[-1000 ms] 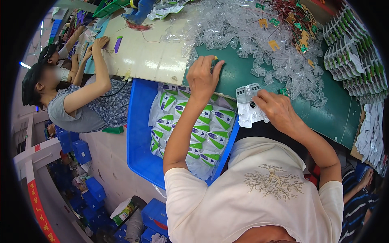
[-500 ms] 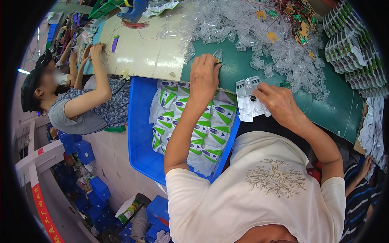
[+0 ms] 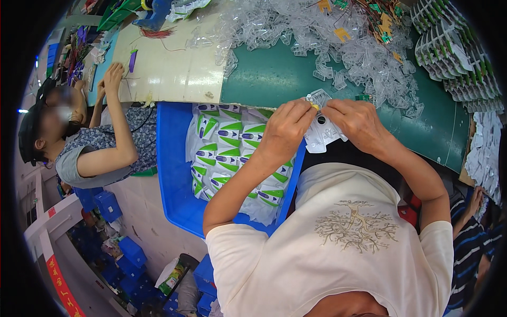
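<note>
My left hand (image 3: 288, 129) and my right hand (image 3: 356, 121) meet over the near edge of the green table (image 3: 274, 74). Together they pinch a clear plastic blister shell (image 3: 319, 98) with a small yellow part at my left fingertips. Under it my right hand also holds a white printed backing card (image 3: 321, 136). Below my left forearm stands a blue bin (image 3: 171, 179) filled with finished white-and-green packs (image 3: 227, 142).
A heap of clear blister shells (image 3: 338, 47) covers the table beyond my hands. Stacked cards (image 3: 449, 47) lie at the far right. A person in a patterned top (image 3: 100, 153) works at the left on a pale board (image 3: 169, 63). Blue boxes (image 3: 132, 253) sit on the floor.
My left hand left the table surface and came back to my right hand, bringing a clear shell over the card. The card moved slightly toward me.
</note>
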A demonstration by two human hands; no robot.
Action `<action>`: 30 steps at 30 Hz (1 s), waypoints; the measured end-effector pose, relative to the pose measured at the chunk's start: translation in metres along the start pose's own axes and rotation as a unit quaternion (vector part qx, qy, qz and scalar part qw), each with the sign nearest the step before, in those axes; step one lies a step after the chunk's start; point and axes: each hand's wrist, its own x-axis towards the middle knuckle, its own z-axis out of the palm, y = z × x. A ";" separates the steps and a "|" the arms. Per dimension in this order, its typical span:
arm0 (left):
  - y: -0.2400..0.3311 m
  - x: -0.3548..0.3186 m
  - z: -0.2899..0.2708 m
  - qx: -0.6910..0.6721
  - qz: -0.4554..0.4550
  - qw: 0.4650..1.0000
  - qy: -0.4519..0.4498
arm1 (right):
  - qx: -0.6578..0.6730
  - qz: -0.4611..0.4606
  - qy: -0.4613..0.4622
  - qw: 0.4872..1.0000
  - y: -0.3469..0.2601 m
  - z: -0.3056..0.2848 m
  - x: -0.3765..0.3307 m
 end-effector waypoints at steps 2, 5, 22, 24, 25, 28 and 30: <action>0.002 0.000 0.002 0.025 -0.008 1.000 0.000 | 0.005 -0.002 0.039 0.999 0.000 0.002 -0.002; 0.005 0.001 0.003 0.049 -0.009 0.999 0.008 | 0.047 0.049 0.046 0.997 -0.001 0.003 -0.003; 0.005 -0.010 0.024 -0.113 -0.081 0.985 0.106 | 0.098 0.130 0.015 0.986 -0.012 -0.017 -0.012; 0.003 -0.006 0.022 -0.164 -0.095 0.979 0.072 | 0.101 0.134 0.000 0.986 -0.009 -0.019 -0.014; 0.002 -0.004 0.020 -0.165 -0.096 0.979 0.072 | 0.106 0.138 -0.015 0.985 -0.008 -0.020 -0.015; -0.001 0.002 0.012 -0.144 -0.053 0.988 -0.010 | 0.078 0.109 0.011 0.991 -0.007 -0.016 -0.014; -0.001 0.005 0.009 -0.142 -0.055 0.987 -0.059 | 0.104 0.117 0.030 0.987 -0.013 -0.028 -0.009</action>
